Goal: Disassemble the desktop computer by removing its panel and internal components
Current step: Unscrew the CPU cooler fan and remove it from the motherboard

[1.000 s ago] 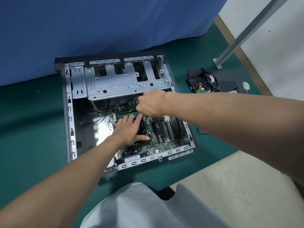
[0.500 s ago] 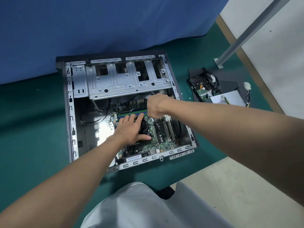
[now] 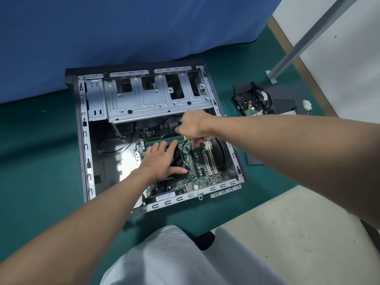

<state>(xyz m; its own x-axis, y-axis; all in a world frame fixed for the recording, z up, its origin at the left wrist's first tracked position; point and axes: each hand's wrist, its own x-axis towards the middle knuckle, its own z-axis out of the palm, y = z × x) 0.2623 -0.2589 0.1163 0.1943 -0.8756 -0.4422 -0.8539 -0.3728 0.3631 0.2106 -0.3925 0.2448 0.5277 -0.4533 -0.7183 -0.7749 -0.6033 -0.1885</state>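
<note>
Computer case (image 3: 84, 140): lies open on its side on the green mat (image 3: 37, 161), panel off, around the centre of the view; both hands reach into it.
Drive cage (image 3: 152, 99): bare metal, fills the 12 o'clock end of the case; its bays look empty.
Motherboard (image 3: 197, 173): sits in the 5 o'clock half of the case, with blue and green memory slots along its far edge.
Left hand (image 3: 162, 161): flat, fingers spread, palm pressed on the dark cooler (image 3: 177, 157) at the board's middle; it grasps nothing.
Right hand (image 3: 193, 125): at 1 o'clock from the left hand, fingers curled tight at the board's far edge; what it pinches is hidden under the knuckles, so I cannot tell the hold.
Removed parts (image 3: 253, 103): hard drive and cables lie on a dark panel at 3 o'clock, well apart from the case, partly cut off by the right forearm.
</note>
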